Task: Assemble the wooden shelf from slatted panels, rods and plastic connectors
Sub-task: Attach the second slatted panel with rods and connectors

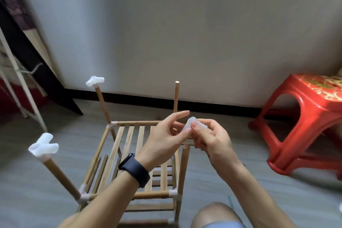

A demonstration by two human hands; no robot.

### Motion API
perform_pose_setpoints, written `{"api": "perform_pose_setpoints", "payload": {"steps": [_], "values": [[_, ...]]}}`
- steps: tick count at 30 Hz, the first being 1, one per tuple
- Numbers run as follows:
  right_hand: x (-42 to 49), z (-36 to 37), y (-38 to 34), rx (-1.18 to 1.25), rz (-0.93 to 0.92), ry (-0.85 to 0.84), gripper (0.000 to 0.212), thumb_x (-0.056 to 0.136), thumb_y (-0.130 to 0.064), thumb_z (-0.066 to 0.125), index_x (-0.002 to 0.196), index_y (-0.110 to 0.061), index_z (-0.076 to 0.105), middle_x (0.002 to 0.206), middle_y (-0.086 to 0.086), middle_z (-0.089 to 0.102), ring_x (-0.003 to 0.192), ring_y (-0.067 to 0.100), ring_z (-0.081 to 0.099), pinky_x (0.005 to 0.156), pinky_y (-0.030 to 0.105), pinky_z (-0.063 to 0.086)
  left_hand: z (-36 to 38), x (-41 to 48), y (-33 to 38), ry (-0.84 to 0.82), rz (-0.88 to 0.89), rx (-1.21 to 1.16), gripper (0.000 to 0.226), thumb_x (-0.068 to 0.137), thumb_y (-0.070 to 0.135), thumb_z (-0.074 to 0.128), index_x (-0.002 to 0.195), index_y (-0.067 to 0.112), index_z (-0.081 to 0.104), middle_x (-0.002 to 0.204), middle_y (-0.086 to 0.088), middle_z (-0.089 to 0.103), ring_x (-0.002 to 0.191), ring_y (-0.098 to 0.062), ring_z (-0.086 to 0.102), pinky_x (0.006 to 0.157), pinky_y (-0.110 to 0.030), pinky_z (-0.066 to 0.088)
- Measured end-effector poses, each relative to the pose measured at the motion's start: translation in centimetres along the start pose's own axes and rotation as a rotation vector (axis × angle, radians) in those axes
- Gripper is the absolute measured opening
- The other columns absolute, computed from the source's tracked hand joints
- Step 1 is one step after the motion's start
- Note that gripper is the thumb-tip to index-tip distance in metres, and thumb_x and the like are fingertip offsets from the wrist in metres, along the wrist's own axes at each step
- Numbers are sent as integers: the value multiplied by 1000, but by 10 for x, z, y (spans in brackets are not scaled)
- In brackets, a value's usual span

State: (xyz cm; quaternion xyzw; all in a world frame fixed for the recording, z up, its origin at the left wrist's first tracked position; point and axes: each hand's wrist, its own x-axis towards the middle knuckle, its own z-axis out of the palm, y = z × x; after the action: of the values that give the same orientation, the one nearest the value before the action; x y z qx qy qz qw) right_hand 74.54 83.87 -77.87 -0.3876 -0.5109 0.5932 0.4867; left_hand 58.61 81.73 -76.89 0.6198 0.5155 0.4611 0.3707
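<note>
Far left, 9 o'clock: white metal rack frame (11,65) and dark leaning board (37,72), well apart from the work. Next, near-left wooden rod (61,177), tilted toward 10 o'clock, capped with a white three-way plastic connector (43,146). Behind it at 11 o'clock, far-left wooden rod (102,103), capped too with a second white plastic connector (95,81). Between the rods, pale wooden slatted panel (127,140) lying flat in the frame.

Centre: left hand (162,140) with black wristband (134,170). Thumb pressed on the end of the translucent white plastic connector (192,123), index stretched straight above it, other fingers behind and partly hidden. Right hand (209,135) curled round the same piece from 3 o'clock, thumb and fingertips pinching it. Socket direction too blurred to tell.

Relation that matters: bare top of near-right wooden rod (185,164) straight down at 6 o'clock from the held connector, just under both hands, long axis near upright. Far-right wooden rod (176,96) also bare, top at 11 o'clock from the connector, farther off, behind the left index. Probably next: seat the piece on one of these two tops. Right hand judged nearer the near rod. Needs a socket turned down and lined up with the rod's axis. Possible snag: left thumb covering the end.

Right, 3 o'clock: red plastic stool (303,120), well apart. Bottom edge, 6 o'clock: bare knee (216,214).
</note>
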Motion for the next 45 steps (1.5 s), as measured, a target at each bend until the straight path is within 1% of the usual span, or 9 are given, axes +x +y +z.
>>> {"api": "perform_pose_setpoints", "payload": {"steps": [7, 12, 17, 20, 25, 30, 35, 42, 45], "values": [[10, -3, -22, -137, 82, -113, 42, 85, -52, 62, 83, -13, 77, 70, 5, 59, 60, 11, 49, 57, 20, 43, -14, -5, 3, -83, -53, -207, 26, 100, 27, 57, 125, 30, 64, 91, 3, 73, 81, -9, 67, 69, -21, 52], [15, -6, -36, -203, 225, -243, 45, 82, -57, 62, 71, -15, 75, 63, 3, 50, 58, 13, 43, 59, 24, 40, -18, -7, -9, -37, 30, 85, 27, 93, 37, 65, 120, 42, 66, 113, 9, 63, 102, -8, 61, 86, -25, 53], [13, -5, -35, -192, 253, -270, 60, 82, -59, 61, 95, -3, 76, 63, 3, 55, 56, 12, 45, 58, 23, 40, -12, -10, -7, 19, 84, 124, 32, 86, 48, 63, 113, 32, 67, 111, 11, 62, 98, -7, 61, 79, -20, 53], [8, -5, -29, -71, 197, -188, 50, 88, -52, 60, 108, -8, 69, 74, 7, 67, 58, 12, 51, 58, 24, 45, -4, -13, -8, 108, 88, 207, 24, 87, 51, 62, 105, 35, 59, 106, 15, 62, 94, -2, 61, 71, -21, 53], [-2, -7, -16, -118, 42, -84, 26, 94, -29, 66, 103, -4, 70, 77, 9, 68, 65, 14, 56, 60, 22, 47, 4, -23, -11, 177, 88, 187, 31, 80, 43, 78, 100, 26, 60, 94, 15, 68, 85, -8, 66, 68, -26, 56], [4, -8, -20, -175, 44, -131, 22, 98, -15, 55, 93, -6, 75, 65, 1, 59, 61, 9, 50, 55, 19, 41, -10, -27, -3, 55, -68, -218, 50, 84, 40, 70, 127, 26, 51, 96, -6, 74, 83, -16, 70, 68, -23, 54], [9, -3, -17, -268, 44, -239, 27, 103, -23, 50, 105, -15, 75, 89, 18, 68, 76, 20, 60, 72, 30, 52, -20, -30, -2, 29, -18, -90, 26, 88, 29, 68, 112, 19, 67, 97, 3, 74, 86, -13, 71, 69, -20, 54], [-2, 2, -5, -250, -48, -219, 32, 96, -40, 56, 110, -16, 72, 89, 3, 74, 78, 11, 67, 70, 23, 54, -28, -36, -6, 40, 69, 27, 29, 83, 32, 72, 107, 17, 67, 99, 2, 71, 86, -21, 70, 72, -33, 60], [-8, -1, -1, -215, -68, -208, 22, 95, -29, 60, 110, -18, 72, 88, -6, 75, 80, 5, 69, 67, 15, 51, -30, -38, -7, 8, 60, 66, 28, 83, 35, 73, 105, 19, 68, 97, 1, 72, 87, -22, 71, 72, -41, 61]]}}
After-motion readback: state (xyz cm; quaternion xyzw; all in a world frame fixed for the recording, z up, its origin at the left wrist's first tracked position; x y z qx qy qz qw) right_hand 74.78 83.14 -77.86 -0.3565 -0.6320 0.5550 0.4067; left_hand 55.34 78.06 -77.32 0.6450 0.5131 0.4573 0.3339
